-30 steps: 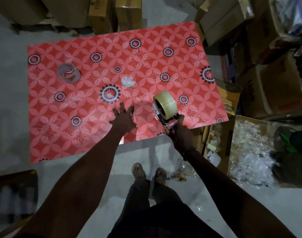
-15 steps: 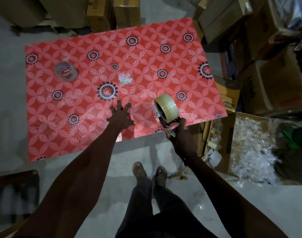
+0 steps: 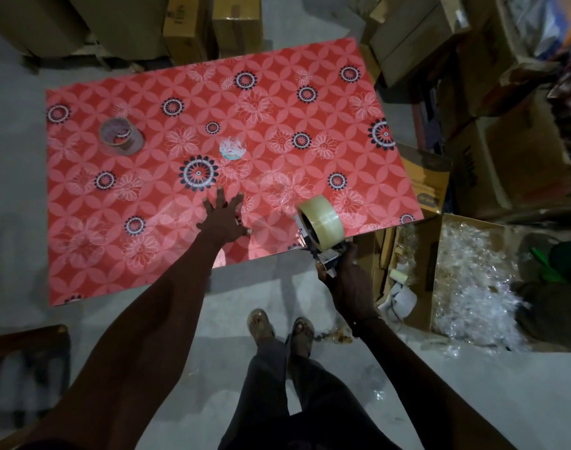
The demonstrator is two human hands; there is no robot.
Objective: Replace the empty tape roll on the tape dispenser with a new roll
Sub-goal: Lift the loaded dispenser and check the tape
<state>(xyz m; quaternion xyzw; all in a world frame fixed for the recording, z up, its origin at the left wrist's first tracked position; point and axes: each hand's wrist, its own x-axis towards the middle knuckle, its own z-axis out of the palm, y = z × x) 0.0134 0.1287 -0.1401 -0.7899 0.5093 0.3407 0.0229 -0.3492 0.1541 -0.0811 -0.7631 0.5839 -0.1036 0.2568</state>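
A full roll of clear-tan tape (image 3: 323, 222) sits on the tape dispenser (image 3: 326, 254) at the table's near right edge. My right hand (image 3: 345, 280) grips the dispenser's handle from below the edge. My left hand (image 3: 224, 219) lies flat on the red flowered table (image 3: 147, 203), fingers spread, left of the dispenser and apart from it. An empty tape core (image 3: 120, 134) lies at the far left of the table. A small crumpled white piece (image 3: 232, 148) rests near the table's middle.
Cardboard boxes (image 3: 417, 37) crowd the back and right side. An open box of clear plastic scraps (image 3: 472, 280) stands on the floor to the right. My feet (image 3: 280, 329) stand on the grey floor just below the table edge. A dark chair (image 3: 24, 362) is at lower left.
Both hands have stayed in place, the right one holding the dispenser; the camera has shifted slightly, so the table sits a little differently in view.
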